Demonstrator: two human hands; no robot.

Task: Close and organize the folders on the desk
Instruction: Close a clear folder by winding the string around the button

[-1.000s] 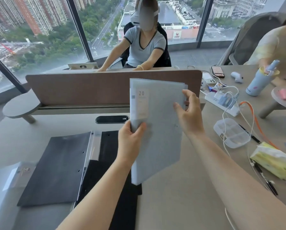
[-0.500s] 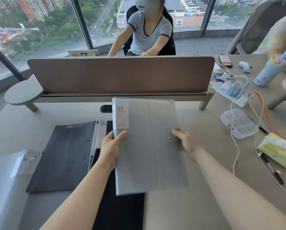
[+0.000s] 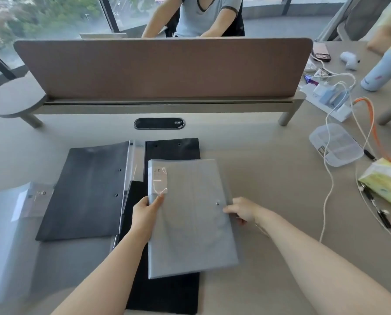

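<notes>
A closed grey folder (image 3: 190, 221) marked "20" lies nearly flat over the right half of an open black folder (image 3: 85, 192) in front of me. My left hand (image 3: 145, 212) grips the grey folder's left edge near its label, thumb on top. My right hand (image 3: 242, 209) touches the folder's right edge with its fingertips. The black folder lies open, its left cover flat and its right cover (image 3: 171, 148) partly under the grey one. A translucent white folder (image 3: 10, 235) lies at the far left of the desk.
A brown divider screen (image 3: 165, 69) stands across the desk, with a person seated behind it. On the right lie a clear plastic box (image 3: 335, 144), a power strip (image 3: 326, 101) with cables, a tissue pack (image 3: 385, 180), pens and a pale blue bottle (image 3: 383, 69).
The grey folder has come down from upright in the air to nearly flat on the black folder. Both hands lowered with it, and my view tilted down towards the desk.
</notes>
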